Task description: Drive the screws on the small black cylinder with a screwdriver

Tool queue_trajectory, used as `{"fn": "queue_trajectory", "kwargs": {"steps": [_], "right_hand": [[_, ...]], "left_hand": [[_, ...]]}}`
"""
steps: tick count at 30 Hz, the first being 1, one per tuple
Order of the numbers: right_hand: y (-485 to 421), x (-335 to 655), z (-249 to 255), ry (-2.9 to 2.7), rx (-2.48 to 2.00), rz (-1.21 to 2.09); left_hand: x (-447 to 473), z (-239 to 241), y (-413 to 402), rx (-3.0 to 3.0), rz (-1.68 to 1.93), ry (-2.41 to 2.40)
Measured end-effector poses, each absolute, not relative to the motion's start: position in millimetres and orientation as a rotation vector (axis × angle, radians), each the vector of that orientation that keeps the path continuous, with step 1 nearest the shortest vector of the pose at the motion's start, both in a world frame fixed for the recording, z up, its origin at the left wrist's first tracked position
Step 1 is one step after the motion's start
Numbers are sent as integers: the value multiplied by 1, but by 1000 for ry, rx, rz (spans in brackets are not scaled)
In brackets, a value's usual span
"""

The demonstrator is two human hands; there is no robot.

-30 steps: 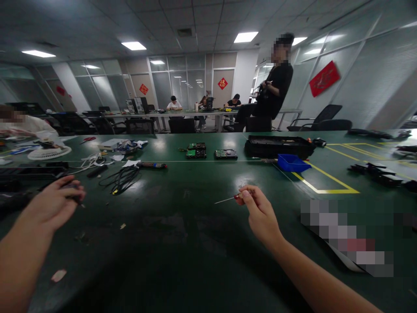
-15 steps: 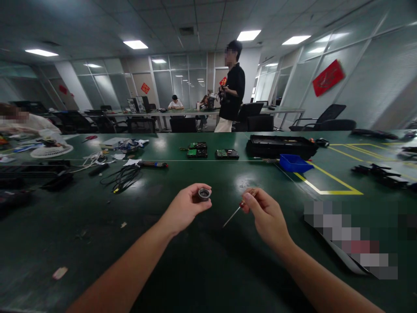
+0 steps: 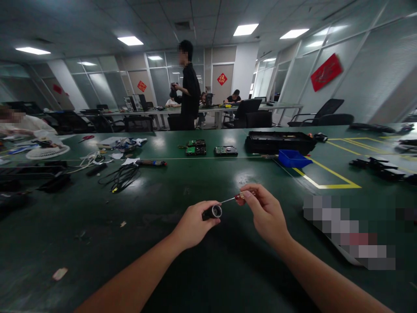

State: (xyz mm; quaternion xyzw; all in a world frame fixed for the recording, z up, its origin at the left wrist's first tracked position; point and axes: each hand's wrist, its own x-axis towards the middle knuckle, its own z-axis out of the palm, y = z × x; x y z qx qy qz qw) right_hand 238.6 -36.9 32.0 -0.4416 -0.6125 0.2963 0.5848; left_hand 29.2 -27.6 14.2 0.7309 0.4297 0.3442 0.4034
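My left hand (image 3: pixel 195 221) is closed around a short black tube (image 3: pixel 215 211) with a silvery round rim. The tube's open end faces up and to the right, and the rest is hidden in my fingers. In my right hand (image 3: pixel 265 208) is a screwdriver (image 3: pixel 240 197) with a reddish, see-through handle, held between thumb and fingers. Its thin shaft points left, and the tip lies at the upper side of the tube by my left fingertips. Whether the tip touches the tube I cannot tell. Both hands are above the green table (image 3: pixel 156 261).
Ahead lie circuit boards (image 3: pixel 196 147), a hard drive (image 3: pixel 226 150), a long black housing (image 3: pixel 280 142) and a blue bin (image 3: pixel 293 158). Cables (image 3: pixel 122 177) and a soldering-iron-like tool (image 3: pixel 151 163) are at left. A person (image 3: pixel 189 87) stands beyond the table.
My left hand has moved right and down, turning the tube so its side shows. The screwdriver has swung up from pointing at the table to the tube. The standing person has moved left.
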Motion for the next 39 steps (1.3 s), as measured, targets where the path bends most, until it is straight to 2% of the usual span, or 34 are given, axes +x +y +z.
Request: {"fn": "queue_trajectory", "kwargs": {"steps": [17,24,31,39], "right_hand": [[-38,241,29,-1594,-1082,567],[-38,242,34,-1684,-1206,404],[-37,243,31,-1714,-1094,475],[-37,243,34,-1722,-1222,493]], "left_hand": [[27,10,-25,1889,842,1178],[26,8,-24,1922,858,1158],[27,9,-25,1932,848,1169],[27,10,-24,1998,801,1175]]}}
